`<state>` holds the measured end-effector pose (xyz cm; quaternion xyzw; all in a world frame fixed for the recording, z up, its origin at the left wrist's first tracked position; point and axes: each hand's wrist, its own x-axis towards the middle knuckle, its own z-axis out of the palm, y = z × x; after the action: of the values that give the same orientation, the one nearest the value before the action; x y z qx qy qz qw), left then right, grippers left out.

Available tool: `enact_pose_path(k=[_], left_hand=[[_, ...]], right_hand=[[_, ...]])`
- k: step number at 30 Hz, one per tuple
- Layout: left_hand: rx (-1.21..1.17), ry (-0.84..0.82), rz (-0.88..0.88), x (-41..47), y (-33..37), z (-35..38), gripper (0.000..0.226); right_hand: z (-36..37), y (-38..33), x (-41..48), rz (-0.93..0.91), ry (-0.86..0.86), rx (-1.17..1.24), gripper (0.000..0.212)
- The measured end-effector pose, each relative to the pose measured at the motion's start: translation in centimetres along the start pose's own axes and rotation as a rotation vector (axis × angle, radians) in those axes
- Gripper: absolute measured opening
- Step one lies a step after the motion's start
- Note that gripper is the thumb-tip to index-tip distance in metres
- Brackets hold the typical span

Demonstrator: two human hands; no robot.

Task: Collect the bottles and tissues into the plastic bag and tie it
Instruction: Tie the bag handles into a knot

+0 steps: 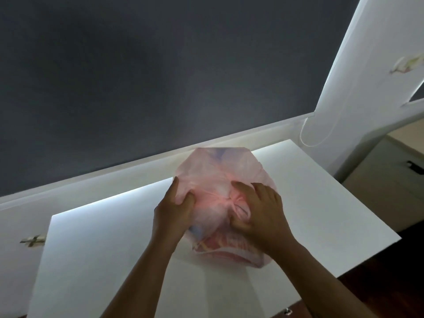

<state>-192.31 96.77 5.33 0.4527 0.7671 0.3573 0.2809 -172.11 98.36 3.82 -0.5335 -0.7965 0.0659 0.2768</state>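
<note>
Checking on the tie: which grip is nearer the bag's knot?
Right. The right grip sits against the knot, thumb and fingers flanking it; the left grip pinches the plastic bag at its left edge, apart from the knot.

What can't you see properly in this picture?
Head view: what is inside the bag; its cloudy pink plastic blurs it.
Head view: whether the right hand pinches the knot; the hand covers part of it.
Head view: small thing by the table edge; too small, blurred.
</note>
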Motion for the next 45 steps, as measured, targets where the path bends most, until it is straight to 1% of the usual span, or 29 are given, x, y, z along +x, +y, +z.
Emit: enact_pose_path(k=[4,6,8,10,12,14,16,17,19,20,22,25,32,37,41,45], left_hand=[[0.015,0.018,0.025,-2.6,1.6,2.8,0.042],[0.041,0.028,0.031,-3.9,2.7,4.8,0.045],[0.066,0.04,0.041,-5.4,4.1,7.2,0.044],[0.088,0.05,0.043,-7.0,5.5,9.8,0.041],[0.109,0.058,0.04,-8.5,7.2,12.7,0.039],[0.08,0.069,0.042,-10.1,8.9,15.5,0.038],[0.051,0.061,0.061,-11.5,10.8,18.4,0.04],[0.041,0.047,0.075,-12.3,11.9,19.8,0.04],[0.007,0.011,0.091,-13.4,14.1,22.4,0.033],[-0.012,-0.004,0.102,-13.9,15.2,23.7,0.03],[-0.028,-0.035,0.138,-14.6,17.6,26.1,0.027],[-0.032,-0.097,0.207,-15.2,20.6,29.5,0.027],[-0.045,-0.259,0.291,-14.7,25.2,37.8,0.043],[-0.049,-0.358,0.331,-13.3,26.6,42.7,0.046],[-0.027,-0.393,0.356,-12.4,26.6,45.7,0.038],[0.009,-0.415,0.341,-13.1,25.9,47.8,0.041]], right_hand=[[-1.9,2.7,-1.7,-0.032,0.08,0.13,0.042],[-3.2,4.5,-2.6,-0.01,0.079,0.221,0.033],[-4.9,6.8,-3.5,0.021,0.051,0.261,0.027],[-6.7,9.3,-4.6,0.038,0.044,0.282,0.027],[-9.0,11.5,-5.6,0.075,0.047,0.312,0.036],[-11.3,13.8,-6.6,0.137,0.038,0.323,0.041],[-13.5,16.6,-7.7,0.159,0.047,0.317,0.042],[-14.5,18.1,-8.3,0.154,0.062,0.311,0.037],[-16.5,21.1,-9.4,0.164,0.075,0.299,0.02],[-17.5,22.4,-9.8,0.184,0.076,0.291,0.016],[-19.1,24.9,-10.3,0.236,0.095,0.265,0.02],[-21.0,28.2,-10.8,0.319,0.125,0.227,0.021],[-25.0,34.8,-11.3,0.459,0.153,0.09,0.019],[-25.7,38.2,-11.2,0.533,0.16,0.03,0.019],[-25.1,40.3,-11.2,0.605,0.164,0.028,0.018],[-23.3,42.7,-12.1,0.634,0.125,0.008,0.017]])
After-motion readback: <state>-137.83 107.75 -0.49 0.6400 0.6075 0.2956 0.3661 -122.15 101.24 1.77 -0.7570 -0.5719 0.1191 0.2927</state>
